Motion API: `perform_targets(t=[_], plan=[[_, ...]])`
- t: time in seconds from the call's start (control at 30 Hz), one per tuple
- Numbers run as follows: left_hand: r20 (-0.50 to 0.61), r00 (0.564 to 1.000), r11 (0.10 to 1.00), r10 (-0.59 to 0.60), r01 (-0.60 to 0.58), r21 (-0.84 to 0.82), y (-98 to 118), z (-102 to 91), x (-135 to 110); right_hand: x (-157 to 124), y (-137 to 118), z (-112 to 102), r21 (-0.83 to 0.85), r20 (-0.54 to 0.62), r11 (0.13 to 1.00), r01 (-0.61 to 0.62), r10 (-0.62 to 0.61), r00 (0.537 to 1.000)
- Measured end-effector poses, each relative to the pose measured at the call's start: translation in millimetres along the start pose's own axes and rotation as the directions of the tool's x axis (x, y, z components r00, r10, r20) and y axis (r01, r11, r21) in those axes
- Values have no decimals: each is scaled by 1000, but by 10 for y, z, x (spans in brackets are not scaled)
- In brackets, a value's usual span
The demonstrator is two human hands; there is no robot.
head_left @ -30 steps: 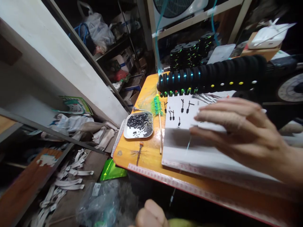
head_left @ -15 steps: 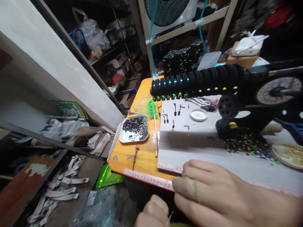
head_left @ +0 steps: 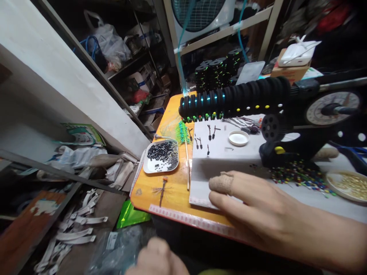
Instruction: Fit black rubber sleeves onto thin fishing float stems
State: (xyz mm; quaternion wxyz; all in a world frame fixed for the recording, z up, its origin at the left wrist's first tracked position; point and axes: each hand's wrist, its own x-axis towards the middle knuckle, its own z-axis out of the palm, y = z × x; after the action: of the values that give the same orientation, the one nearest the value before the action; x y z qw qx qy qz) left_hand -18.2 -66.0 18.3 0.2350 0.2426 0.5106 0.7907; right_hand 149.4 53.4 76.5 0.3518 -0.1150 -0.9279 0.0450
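My right hand (head_left: 258, 206), tan tape wrapped round one finger, hovers above the front of the white board (head_left: 197, 193). Its fingers are bent and close together; anything between the fingertips is hidden. Low in the picture is my left hand (head_left: 157, 259), blurred and curled closed, in front of the table edge, with its contents out of sight. Beyond the right hand lie small black forked pieces (head_left: 209, 133) and a shallow white dish (head_left: 238, 138). Black spools (head_left: 235, 100), wound partly with blue line and set with coloured pins, sit on a horizontal shaft.
On the orange table (head_left: 177, 191), a white tray (head_left: 146, 168) holds black cylinders and small grey bits. A stick (head_left: 187, 168) lies beside the board. Coloured pins (head_left: 301, 177) and a dish of gold pieces (head_left: 348, 185) are at right. A measuring tape (head_left: 186, 217) lines the front edge.
My hands have moved apart: the right one up and forward over the board, the left one down and to the left. Small orange and brown bits on the board no longer show.
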Motion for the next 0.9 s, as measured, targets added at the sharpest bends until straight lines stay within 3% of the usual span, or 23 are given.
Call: perform_targets(t=[0.07, 0.13, 0.2, 0.3, 0.37, 0.43, 0.53, 0.73, 0.9], plan=[[42, 996, 997, 77, -77, -8, -5, 93, 58, 7, -9, -15, 126, 38, 990, -63, 59, 998], [156, 987, 999, 36, -32, -28, -40, 190, 65, 23, -28, -36, 278, 67, 953, -124, 109, 992], [286, 949, 987, -133, 154, -50, -74, 281, 35, 40, -37, -49, 380, 71, 902, -207, 195, 978], [375, 826, 877, -421, 476, -65, -82, 383, -25, 51, -11, -23, 408, 46, 859, -309, 319, 947], [395, 762, 812, -514, 580, -63, -64, 429, -50, 46, 28, 21, 406, 16, 854, -324, 348, 937], [411, 737, 793, -537, 607, -52, -47, 460, -61, 37, 68, 65, 438, -26, 846, -305, 351, 936], [430, 736, 808, -522, 589, -26, -47, 490, -71, 32, 97, 89, 510, -54, 812, -284, 359, 932], [340, 837, 885, -429, 465, -28, -83, 522, -146, 61, 48, 32, 467, -11, 822, -327, 375, 927], [247, 865, 862, -437, 482, -161, -55, 523, -173, 46, 27, 41, 433, -27, 846, -310, 356, 934]])
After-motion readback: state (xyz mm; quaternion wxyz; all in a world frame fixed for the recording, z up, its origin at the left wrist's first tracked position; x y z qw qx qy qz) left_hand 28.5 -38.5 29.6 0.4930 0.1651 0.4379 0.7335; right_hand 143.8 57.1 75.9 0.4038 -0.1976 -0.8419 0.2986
